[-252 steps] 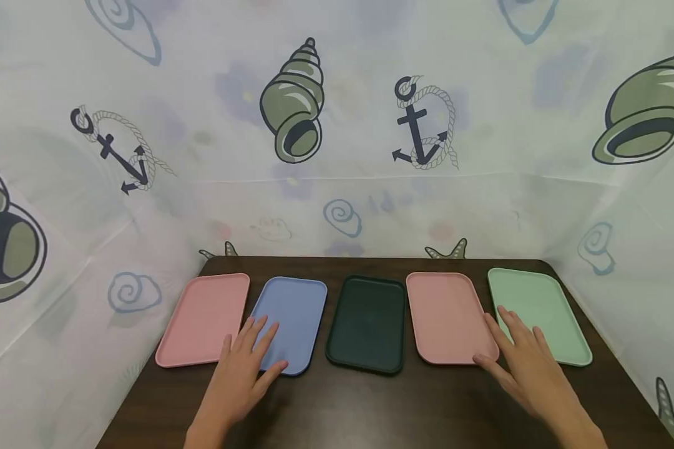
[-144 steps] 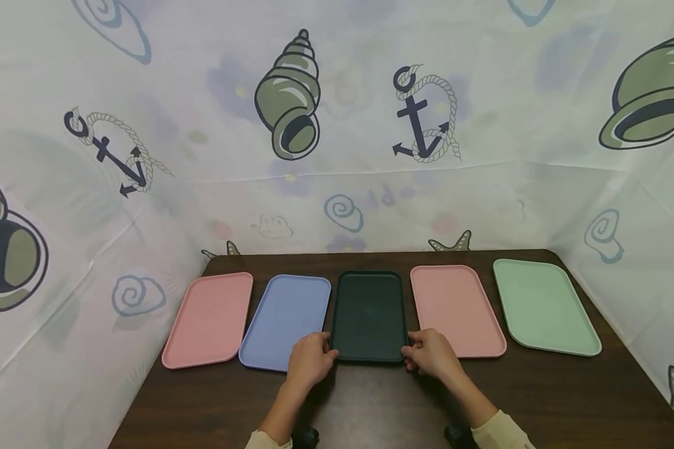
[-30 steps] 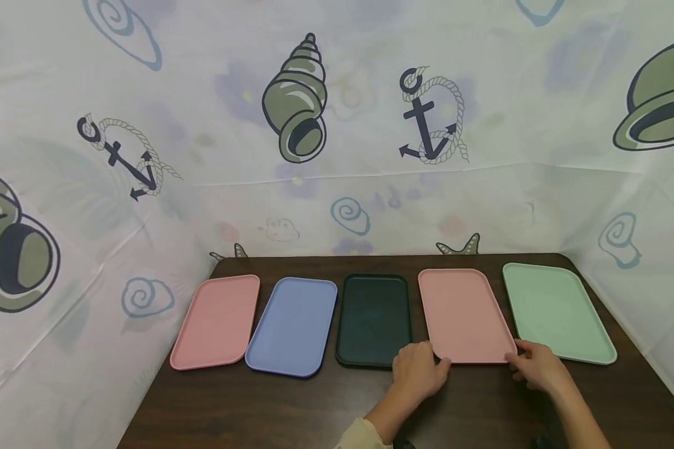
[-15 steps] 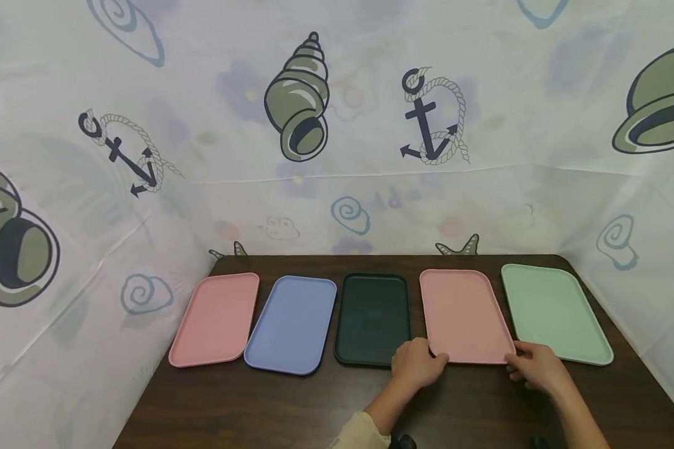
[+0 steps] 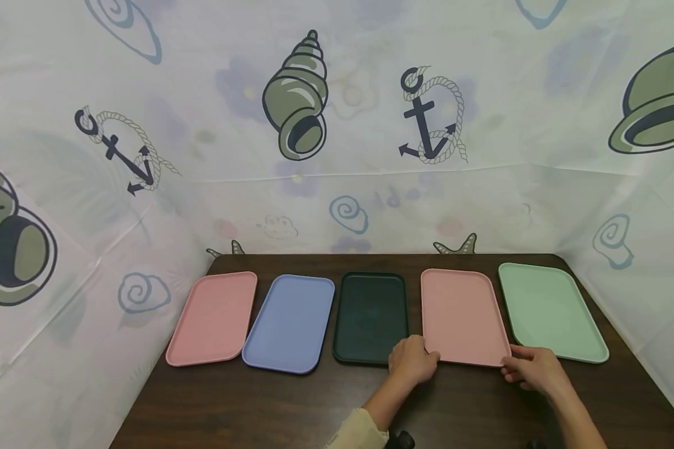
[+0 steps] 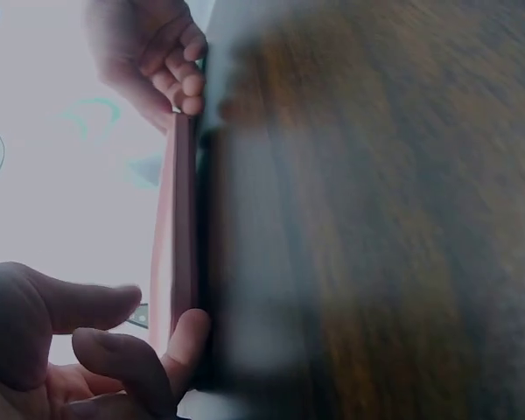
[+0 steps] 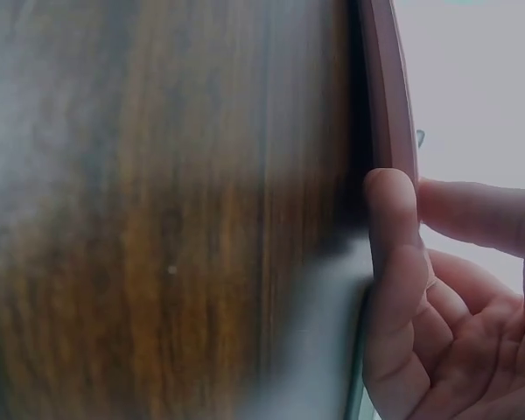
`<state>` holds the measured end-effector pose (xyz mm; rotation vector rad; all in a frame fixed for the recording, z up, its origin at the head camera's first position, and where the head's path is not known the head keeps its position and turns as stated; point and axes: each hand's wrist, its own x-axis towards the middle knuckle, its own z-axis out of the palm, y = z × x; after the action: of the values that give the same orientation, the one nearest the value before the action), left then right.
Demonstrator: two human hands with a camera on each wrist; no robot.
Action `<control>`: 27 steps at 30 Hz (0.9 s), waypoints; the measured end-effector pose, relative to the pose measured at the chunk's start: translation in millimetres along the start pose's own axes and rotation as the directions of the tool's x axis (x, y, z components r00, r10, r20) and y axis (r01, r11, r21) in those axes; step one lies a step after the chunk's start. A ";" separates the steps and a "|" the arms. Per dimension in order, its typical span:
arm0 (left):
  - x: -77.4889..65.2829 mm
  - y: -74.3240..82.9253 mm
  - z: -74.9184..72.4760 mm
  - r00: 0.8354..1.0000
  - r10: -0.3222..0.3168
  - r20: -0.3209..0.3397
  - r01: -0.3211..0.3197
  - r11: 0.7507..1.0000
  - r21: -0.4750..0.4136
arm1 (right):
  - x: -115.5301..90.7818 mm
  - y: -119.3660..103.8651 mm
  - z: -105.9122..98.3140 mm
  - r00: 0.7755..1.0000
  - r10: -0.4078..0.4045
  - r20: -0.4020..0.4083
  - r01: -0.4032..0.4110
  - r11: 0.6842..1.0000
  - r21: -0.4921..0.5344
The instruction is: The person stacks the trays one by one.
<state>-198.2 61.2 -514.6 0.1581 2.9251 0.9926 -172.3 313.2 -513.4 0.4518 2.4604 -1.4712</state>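
The right-hand pink tray [image 5: 465,317] lies flat with its near edge slightly aslant. My left hand [image 5: 413,360] holds its near left corner, close by the dark green tray [image 5: 371,318]. In the left wrist view, a fingertip of that hand presses the pink rim [image 6: 184,236]. My right hand [image 5: 536,369] pinches the near right corner; in the right wrist view the thumb lies on the upper side and the fingers [image 7: 392,206] against the outer edge. The mint green tray [image 5: 553,312] is just right of this hand.
A blue tray [image 5: 289,324] and another pink tray [image 5: 213,319] complete the row to the left, nearly touching at their near corners. Brown wooden tabletop [image 5: 247,408] stretches in front. A cloth [image 5: 359,125] printed with shells and anchors surrounds the table's back and sides.
Earlier the hands spread above the trays, then held the dark green tray, which now sits straighter. Since moving to the right-hand pink tray, they have turned it slightly, its near edge shifting left.
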 end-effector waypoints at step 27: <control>-13.7 3.0 -15.1 0.985 0.059 -0.163 -0.080 0.989 -0.125 | -40.7 -18.6 -13.3 0.997 -0.056 -0.054 0.064 0.983 0.173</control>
<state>-185.6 52.8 -500.6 0.1851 3.0006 1.2596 -142.4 310.9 -477.6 0.4551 2.4113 -1.7296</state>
